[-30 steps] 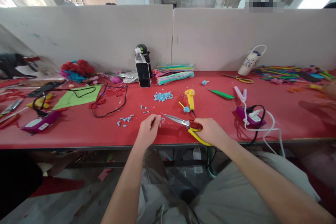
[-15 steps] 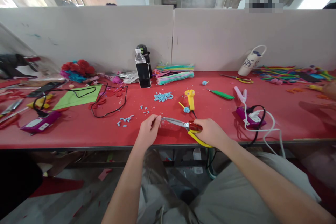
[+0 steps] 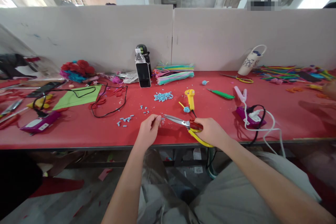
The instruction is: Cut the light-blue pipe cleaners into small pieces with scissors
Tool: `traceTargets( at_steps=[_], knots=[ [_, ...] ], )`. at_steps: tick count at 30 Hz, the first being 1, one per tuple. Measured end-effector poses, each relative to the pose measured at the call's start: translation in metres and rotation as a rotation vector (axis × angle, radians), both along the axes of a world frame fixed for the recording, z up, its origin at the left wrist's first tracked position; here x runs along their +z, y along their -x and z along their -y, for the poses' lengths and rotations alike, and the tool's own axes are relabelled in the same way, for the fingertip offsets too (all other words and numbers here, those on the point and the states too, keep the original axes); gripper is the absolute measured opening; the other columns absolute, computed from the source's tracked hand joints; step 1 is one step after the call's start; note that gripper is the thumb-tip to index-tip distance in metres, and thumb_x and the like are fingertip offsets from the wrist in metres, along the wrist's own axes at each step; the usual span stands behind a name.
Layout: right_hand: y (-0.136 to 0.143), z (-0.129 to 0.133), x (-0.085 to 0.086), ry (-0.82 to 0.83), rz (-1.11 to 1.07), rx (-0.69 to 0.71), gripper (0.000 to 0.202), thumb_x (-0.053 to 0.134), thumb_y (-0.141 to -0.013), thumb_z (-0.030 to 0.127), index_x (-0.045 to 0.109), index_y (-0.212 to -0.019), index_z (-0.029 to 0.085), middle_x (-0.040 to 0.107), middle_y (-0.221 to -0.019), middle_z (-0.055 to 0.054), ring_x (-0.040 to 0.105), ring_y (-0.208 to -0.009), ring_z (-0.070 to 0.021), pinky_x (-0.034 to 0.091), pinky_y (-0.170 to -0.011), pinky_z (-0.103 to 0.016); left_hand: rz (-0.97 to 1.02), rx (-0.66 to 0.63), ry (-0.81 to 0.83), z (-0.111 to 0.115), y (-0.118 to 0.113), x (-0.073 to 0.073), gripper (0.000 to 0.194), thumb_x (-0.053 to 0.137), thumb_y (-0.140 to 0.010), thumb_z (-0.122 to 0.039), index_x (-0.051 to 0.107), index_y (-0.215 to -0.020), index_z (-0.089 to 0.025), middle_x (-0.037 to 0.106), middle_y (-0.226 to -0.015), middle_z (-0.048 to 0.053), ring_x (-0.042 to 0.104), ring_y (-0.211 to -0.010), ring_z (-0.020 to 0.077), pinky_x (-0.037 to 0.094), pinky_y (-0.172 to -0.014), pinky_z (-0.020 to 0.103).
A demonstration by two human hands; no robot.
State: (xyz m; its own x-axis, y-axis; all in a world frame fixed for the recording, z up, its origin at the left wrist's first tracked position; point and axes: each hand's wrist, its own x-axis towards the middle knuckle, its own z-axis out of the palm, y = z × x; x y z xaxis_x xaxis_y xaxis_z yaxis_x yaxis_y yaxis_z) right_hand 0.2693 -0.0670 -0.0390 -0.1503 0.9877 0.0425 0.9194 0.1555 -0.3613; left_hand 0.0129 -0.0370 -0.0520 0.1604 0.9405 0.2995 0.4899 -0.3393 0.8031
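Note:
My right hand (image 3: pixel 211 131) grips a pair of scissors (image 3: pixel 176 120) by yellow and red handles, blades pointing left. The blade tips lie just right of my left hand (image 3: pixel 149 129), whose thumb and fingers are pinched together. Whatever sits in that pinch is too small to make out. Beyond the hands lies a heap of short light-blue pieces (image 3: pixel 163 96), with more blue pieces (image 3: pixel 125 120) scattered to the left. Past the scissors rests a yellow glue gun (image 3: pixel 190 98), a blue fuzzy ball (image 3: pixel 186 109) beside it.
Behind stand a phone (image 3: pixel 143 75) against bottles and a bundle of pipe cleaners (image 3: pixel 174 74). To the right are a green-handled tool (image 3: pixel 222 94), a purple power strip (image 3: pixel 251 117) with cables, and a white bottle (image 3: pixel 249 63). Green paper (image 3: pixel 76 97) lies left. Another person's hand (image 3: pixel 330 89) shows far right.
The scissors have shifted slightly right, so their tips now sit a little farther from my left fingers. My left hand stays almost in place.

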Motion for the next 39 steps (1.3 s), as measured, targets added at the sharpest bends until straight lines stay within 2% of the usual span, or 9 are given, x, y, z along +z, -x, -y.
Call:
traceTargets(
  at_steps=[18, 30, 39],
  knots=[
    [0.0012, -0.0002, 0.0016, 0.014, 0.024, 0.018, 0.02, 0.056, -0.079, 0.041, 0.062, -0.075, 0.023, 0.064, -0.068, -0.003, 0.057, -0.061, -0.0156, 0.024, -0.052, -0.023, -0.002, 0.002, 0.01, 0.0001, -0.0002, -0.0003, 0.036, 0.038, -0.093, -0.046, 0.052, -0.074, -0.019, 0.056, -0.067, 0.0, 0.053, -0.065, 0.013, 0.04, -0.065, 0.023],
    [-0.0008, 0.0018, 0.0014, -0.002, 0.01, 0.003, 0.017, 0.056, -0.078, 0.04, 0.059, -0.073, 0.024, 0.062, -0.065, 0.0, 0.052, -0.056, -0.0132, 0.023, -0.051, -0.023, 0.01, 0.004, 0.012, -0.0003, 0.0001, -0.001, 0.036, 0.039, -0.092, -0.045, 0.052, -0.072, -0.019, 0.055, -0.066, 0.0, 0.052, -0.064, 0.0129, 0.039, -0.064, 0.023],
    [0.0021, 0.0005, 0.0027, 0.014, 0.027, 0.01, 0.019, 0.056, -0.079, 0.04, 0.06, -0.072, 0.023, 0.064, -0.066, -0.002, 0.056, -0.059, -0.0145, 0.024, -0.051, -0.023, -0.003, 0.003, 0.005, -0.0004, 0.0, -0.0007, 0.036, 0.039, -0.093, -0.045, 0.053, -0.072, -0.019, 0.057, -0.067, -0.001, 0.053, -0.064, 0.0124, 0.04, -0.065, 0.023]
  ],
)
